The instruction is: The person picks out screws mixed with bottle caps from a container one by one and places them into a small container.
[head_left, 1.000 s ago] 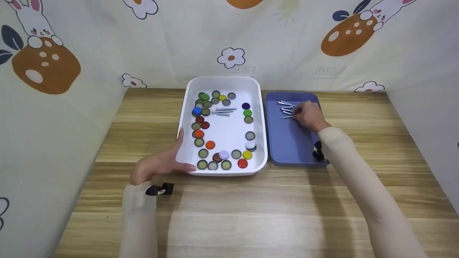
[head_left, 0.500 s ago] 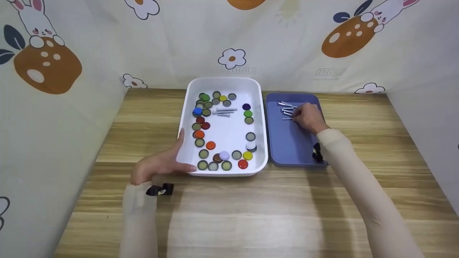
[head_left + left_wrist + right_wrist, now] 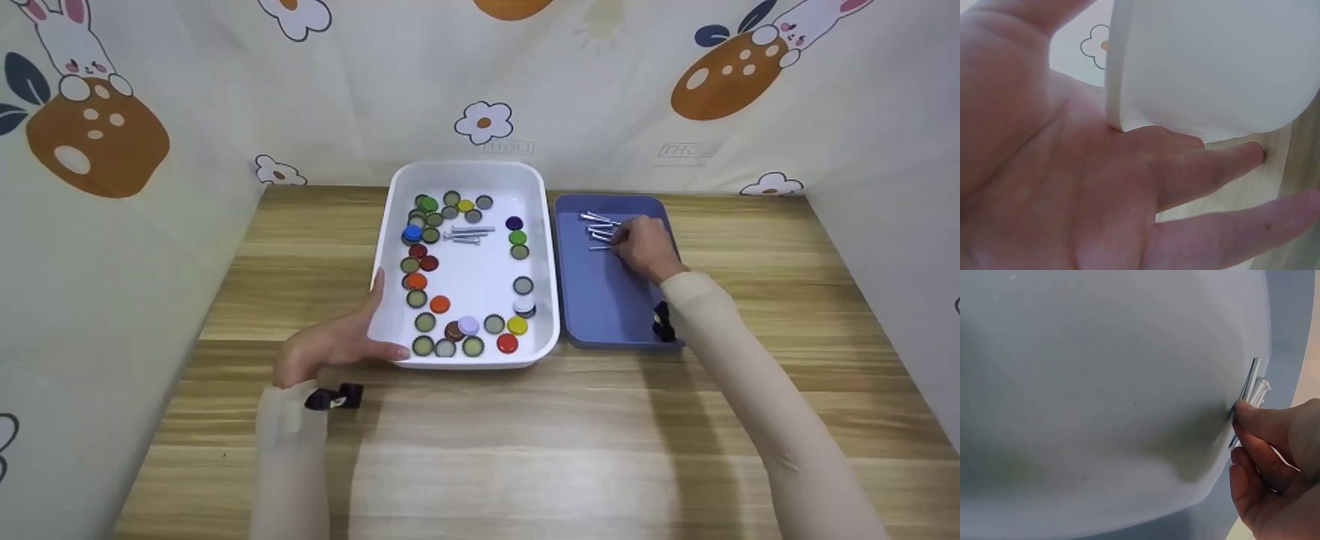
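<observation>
My left hand point(image 3: 334, 349) braces the near left corner of a white tray point(image 3: 550, 300), its digits straight along the left wall and front rim. In the left wrist view the corner rests against the palm, with straight fingers point(image 3: 1207, 174) beside and below it. The white tray holds many bottle caps point(image 3: 439, 304) and several silver screws point(image 3: 469, 231). Over the blue tray point(image 3: 600, 307), my right hand point(image 3: 646, 244) pinches a silver screw point(image 3: 1251, 379) between thumb and fingertips. More screws point(image 3: 598, 217) lie around those fingertips, partly hidden by the hand.
Both trays stand side by side on a wooden table point(image 3: 465, 450), near the back. A printed cloth point(image 3: 405, 90) with flowers and rabbits hangs behind and at both sides. Black wrist cameras point(image 3: 337, 396) sit on both sleeves.
Hardly anything differs: the right forearm has shifted slightly, while its fingers stay at the same screws. The left hand and both trays hold their places.
</observation>
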Demonstrator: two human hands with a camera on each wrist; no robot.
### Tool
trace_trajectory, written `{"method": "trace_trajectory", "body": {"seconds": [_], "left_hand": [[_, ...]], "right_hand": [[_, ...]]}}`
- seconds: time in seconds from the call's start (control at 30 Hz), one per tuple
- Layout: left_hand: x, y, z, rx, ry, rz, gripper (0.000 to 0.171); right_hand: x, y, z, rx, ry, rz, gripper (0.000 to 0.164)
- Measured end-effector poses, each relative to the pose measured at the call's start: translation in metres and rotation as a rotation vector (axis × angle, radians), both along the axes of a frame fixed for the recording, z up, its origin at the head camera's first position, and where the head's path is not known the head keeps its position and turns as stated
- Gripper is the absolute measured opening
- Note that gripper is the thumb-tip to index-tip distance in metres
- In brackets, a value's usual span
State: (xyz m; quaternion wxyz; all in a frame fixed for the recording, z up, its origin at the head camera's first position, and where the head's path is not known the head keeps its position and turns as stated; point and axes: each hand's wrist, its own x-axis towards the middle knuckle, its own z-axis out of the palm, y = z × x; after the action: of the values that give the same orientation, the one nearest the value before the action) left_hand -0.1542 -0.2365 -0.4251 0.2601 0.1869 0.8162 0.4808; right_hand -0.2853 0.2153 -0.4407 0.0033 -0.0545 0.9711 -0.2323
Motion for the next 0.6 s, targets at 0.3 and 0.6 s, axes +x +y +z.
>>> {"method": "trace_trajectory", "body": {"seconds": [0.3,0.6], "left_hand": [[0.0006,0.0004,0.0021,-0.021,-0.01,0.003,0.131],[0.0012,0.0005,0.0017,-0.048,-0.019,0.021,0.132]], "right_hand": [[0.0018,0.0,0.0015,-0.017,0.056,0.012,0.011],[0.0032,-0.007,0.0056,-0.023,0.063,0.054,0.015]]}}
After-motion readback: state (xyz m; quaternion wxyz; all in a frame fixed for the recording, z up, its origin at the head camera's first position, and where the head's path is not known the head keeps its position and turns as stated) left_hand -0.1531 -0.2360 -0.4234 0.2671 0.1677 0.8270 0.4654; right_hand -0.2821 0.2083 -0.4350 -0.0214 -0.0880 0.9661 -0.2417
